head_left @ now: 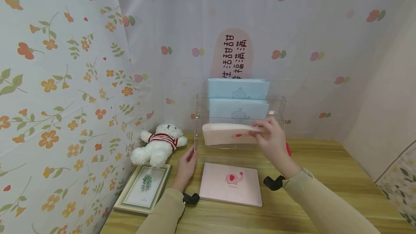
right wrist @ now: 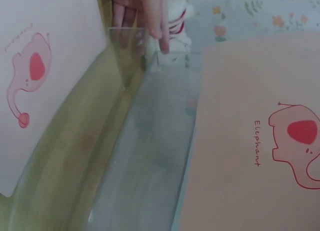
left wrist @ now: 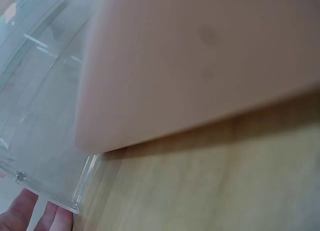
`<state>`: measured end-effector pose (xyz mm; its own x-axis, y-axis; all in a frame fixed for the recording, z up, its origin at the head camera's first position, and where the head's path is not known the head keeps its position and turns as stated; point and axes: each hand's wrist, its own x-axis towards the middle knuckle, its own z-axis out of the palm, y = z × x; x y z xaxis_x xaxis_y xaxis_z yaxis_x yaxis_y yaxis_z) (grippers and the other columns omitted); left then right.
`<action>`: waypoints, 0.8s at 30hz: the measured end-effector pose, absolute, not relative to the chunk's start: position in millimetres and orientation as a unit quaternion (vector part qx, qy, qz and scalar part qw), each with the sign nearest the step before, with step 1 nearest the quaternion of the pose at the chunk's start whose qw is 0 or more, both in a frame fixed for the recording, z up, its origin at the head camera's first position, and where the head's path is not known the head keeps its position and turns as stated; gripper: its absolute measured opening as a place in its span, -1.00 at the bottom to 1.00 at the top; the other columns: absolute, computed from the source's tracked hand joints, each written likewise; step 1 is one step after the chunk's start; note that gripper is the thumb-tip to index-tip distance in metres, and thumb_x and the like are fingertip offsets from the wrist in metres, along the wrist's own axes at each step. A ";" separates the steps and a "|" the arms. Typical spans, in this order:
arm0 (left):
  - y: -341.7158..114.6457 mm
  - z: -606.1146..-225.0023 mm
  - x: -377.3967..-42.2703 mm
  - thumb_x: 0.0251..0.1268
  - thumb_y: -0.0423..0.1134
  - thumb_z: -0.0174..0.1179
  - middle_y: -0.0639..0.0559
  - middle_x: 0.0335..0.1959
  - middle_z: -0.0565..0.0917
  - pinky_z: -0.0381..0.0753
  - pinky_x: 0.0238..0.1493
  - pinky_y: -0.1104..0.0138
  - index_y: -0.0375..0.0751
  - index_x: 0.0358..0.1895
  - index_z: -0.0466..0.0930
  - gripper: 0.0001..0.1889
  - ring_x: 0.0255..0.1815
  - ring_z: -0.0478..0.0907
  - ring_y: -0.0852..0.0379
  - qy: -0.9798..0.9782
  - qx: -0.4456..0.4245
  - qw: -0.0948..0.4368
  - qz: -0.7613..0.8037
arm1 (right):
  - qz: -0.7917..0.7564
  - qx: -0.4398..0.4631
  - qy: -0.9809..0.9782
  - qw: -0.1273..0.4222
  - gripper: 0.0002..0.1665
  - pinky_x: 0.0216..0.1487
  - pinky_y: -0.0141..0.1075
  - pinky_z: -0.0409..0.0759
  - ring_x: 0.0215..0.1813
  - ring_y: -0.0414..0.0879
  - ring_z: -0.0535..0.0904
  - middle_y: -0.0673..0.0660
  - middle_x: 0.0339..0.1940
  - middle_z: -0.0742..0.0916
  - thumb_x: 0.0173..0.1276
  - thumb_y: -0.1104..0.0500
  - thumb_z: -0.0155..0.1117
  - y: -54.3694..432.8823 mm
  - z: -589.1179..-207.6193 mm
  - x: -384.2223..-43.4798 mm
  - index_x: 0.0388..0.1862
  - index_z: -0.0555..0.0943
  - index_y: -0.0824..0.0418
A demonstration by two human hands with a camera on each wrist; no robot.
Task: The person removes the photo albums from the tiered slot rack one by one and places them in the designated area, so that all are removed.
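Note:
A pink notebook (head_left: 217,135) with an elephant on its cover is upright in the front of a clear acrylic rack (head_left: 196,109). My right hand (head_left: 271,138) pinches it by the top edge toward its right end. My left hand (head_left: 187,165) grips the rack's left side low down, its fingers (left wrist: 22,208) at the clear panel's edge in the left wrist view. Behind the pink notebook, two blue whale notebooks (head_left: 238,107) stand in higher tiers. Another pink elephant notebook (head_left: 216,190) lies flat on the table before the rack.
On the left, a white teddy bear (head_left: 159,147) in a striped top lies against the curtain. A framed leaf picture (head_left: 139,187) is in front of it. Something red (head_left: 288,149) shows beside the rack's right end. The wooden table (head_left: 328,176) extends to the right.

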<state>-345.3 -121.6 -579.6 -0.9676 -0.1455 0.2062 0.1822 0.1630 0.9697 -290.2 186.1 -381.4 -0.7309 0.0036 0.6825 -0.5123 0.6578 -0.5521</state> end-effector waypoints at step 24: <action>-120.5 -570.3 -338.8 0.73 -0.16 0.22 -0.31 0.33 0.77 0.70 0.27 0.15 -0.16 0.58 0.54 -0.51 0.36 0.71 -0.25 -0.759 -0.015 0.125 -0.638 | 0.397 0.240 -0.847 0.259 -0.53 -0.21 -0.39 0.64 -0.11 -0.38 0.58 -0.15 -0.29 0.63 0.04 0.38 0.76 187.6 -435.4 -201.7 -0.20 0.77 -0.07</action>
